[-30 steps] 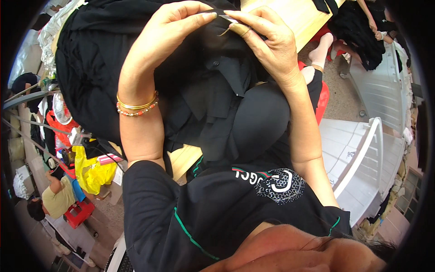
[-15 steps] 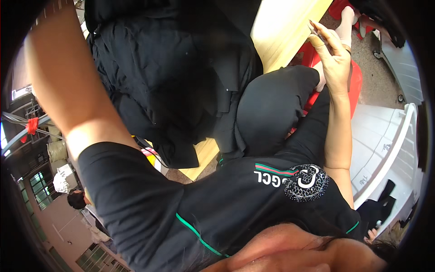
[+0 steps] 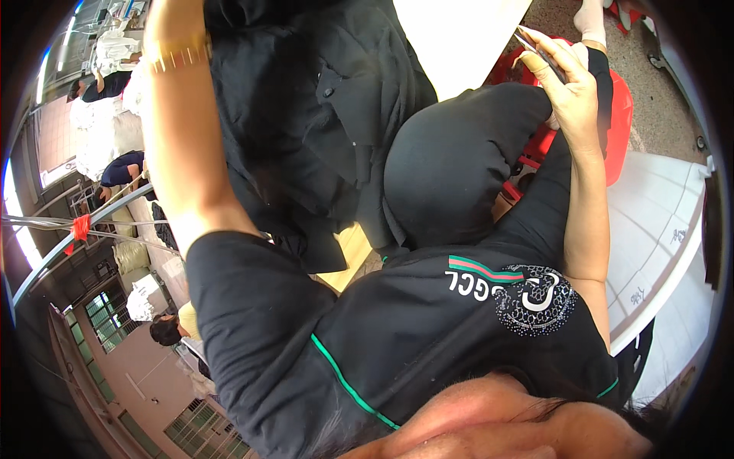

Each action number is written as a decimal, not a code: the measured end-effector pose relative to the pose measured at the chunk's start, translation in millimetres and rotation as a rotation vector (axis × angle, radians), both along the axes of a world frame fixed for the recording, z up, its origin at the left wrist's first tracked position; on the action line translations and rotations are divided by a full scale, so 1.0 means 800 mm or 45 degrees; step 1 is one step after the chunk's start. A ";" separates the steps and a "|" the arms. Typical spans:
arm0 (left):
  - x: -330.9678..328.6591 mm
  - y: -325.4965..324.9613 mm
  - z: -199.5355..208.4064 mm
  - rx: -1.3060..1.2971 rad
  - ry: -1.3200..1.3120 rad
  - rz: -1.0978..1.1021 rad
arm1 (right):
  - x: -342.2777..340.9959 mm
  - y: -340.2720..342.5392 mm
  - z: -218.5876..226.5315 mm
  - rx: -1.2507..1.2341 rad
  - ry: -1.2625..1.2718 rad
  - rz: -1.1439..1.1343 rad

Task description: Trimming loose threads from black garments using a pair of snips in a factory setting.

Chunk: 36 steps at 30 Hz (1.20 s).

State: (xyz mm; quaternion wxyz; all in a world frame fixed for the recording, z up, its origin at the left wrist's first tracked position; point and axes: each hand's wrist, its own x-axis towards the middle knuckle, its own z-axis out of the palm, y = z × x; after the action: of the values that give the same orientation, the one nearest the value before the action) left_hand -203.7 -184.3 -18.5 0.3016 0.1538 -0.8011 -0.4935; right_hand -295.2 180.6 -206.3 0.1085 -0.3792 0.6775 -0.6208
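Note:
My right hand [image 3: 569, 84] is raised at the upper right, its fingers closed round a slim dark metal tool [image 3: 540, 50] with a pointed tip. The tool's exact kind is hard to make out. A tan wrap covers one fingertip of this hand. On the left, my left forearm [image 3: 187, 145] reaches up past the top edge, a gold-coloured bracelet at the wrist; the hand itself is out of the picture. Between my arms a black garment [image 3: 267, 138] lies bunched against my lap. A dark button [image 3: 329, 92] shows on one of its flaps.
A pale wooden board [image 3: 459, 46] stretches beyond my knee. Red plastic stools [image 3: 621, 130] stand to the right, beside a white curved-rimmed bin [image 3: 650, 229]. Far left, several people work among pale cloth heaps, behind a metal rail with a red tie [image 3: 81, 226].
My left forearm has swung rightward in the picture, bringing the bracelet into view. The garment's folds have shifted, and its button now shows. My right hand stays raised, the tool more visible.

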 end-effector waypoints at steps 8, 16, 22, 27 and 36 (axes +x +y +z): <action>0.207 0.112 -0.057 -0.298 -0.668 -0.558 | 0.019 -0.023 0.038 0.036 0.117 0.191; 0.198 0.126 -0.101 -0.527 -0.343 -0.320 | 0.122 -0.076 0.172 0.120 0.343 0.417; 0.166 0.173 -0.033 -0.471 0.117 -0.216 | 0.126 -0.080 0.184 -0.104 0.315 0.233; 0.151 0.244 0.034 -0.499 0.067 0.118 | 0.131 -0.056 0.205 -0.381 -0.164 0.197; 0.096 0.212 -0.047 -0.333 -0.115 -0.323 | -0.010 -0.021 0.062 -0.242 -0.503 0.480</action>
State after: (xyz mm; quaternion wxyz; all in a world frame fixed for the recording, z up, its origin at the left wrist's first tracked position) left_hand -126.6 -14.5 -56.4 0.2181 0.0332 -0.8842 -0.4118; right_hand -302.9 163.9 -156.7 0.3156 -0.3786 0.4996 -0.7123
